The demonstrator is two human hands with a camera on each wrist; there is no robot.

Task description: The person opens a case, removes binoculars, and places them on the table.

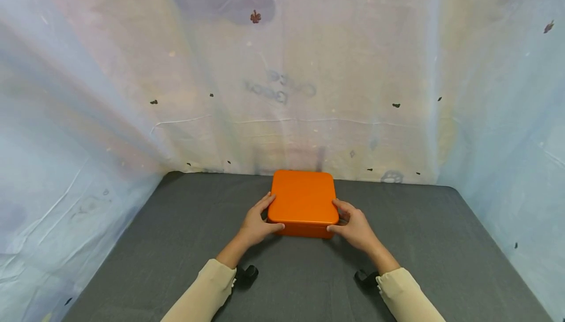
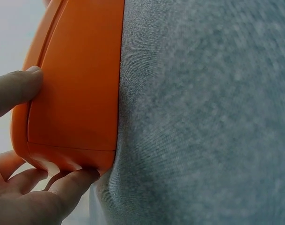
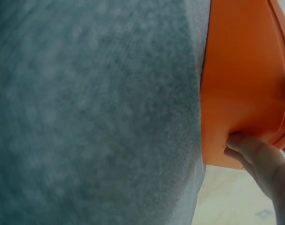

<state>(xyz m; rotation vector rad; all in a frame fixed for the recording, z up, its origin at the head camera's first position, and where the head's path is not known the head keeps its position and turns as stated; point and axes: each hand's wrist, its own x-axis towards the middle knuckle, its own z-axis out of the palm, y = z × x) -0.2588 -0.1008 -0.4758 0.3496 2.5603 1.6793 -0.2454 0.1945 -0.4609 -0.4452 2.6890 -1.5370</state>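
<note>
Pale patterned sheeting (image 1: pixel 353 62) at 9, 12 and 3 o'clock round grey cloth-covered table (image 1: pixel 423 229). Orange lidded box (image 1: pixel 302 197) at table's 12, closed, contents hidden. My left hand (image 1: pixel 257 224) grips its 8 o'clock corner; right hand (image 1: pixel 356 226), 4.

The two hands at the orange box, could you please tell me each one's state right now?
Left hand: holding the orange box by its near left corner.
Right hand: holding its near right corner.

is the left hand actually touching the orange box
Touching. The left wrist view shows the left hand meeting the orange box: thumb over its lid seam, fingertips against the adjoining side.
</note>
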